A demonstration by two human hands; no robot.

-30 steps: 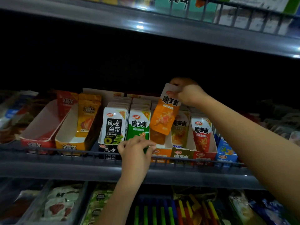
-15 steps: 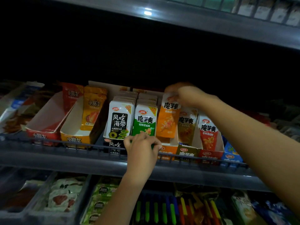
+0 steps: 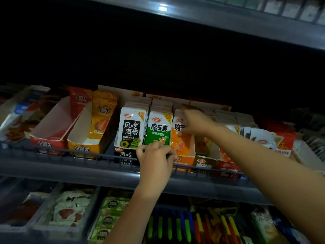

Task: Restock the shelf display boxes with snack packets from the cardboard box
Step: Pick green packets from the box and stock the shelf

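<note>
The right hand [image 3: 195,123] grasps an orange packet [image 3: 181,138] standing in its display box [image 3: 183,160]; left hand [image 3: 155,155] holds the green box front beside it. Two boxes left of it look nearly empty, so restocking remains.

Dim scene, black shelf recess, glare spot on upper shelf [image 3: 162,7], soft blur, wide-angle bending at edges

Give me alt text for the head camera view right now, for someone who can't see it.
A person's right hand grips an orange snack packet standing in its display box on a dim shop shelf, while the left hand holds the front of the green packet box beside it. To the left stand a black-and-white packet row and two nearly empty boxes.
</note>
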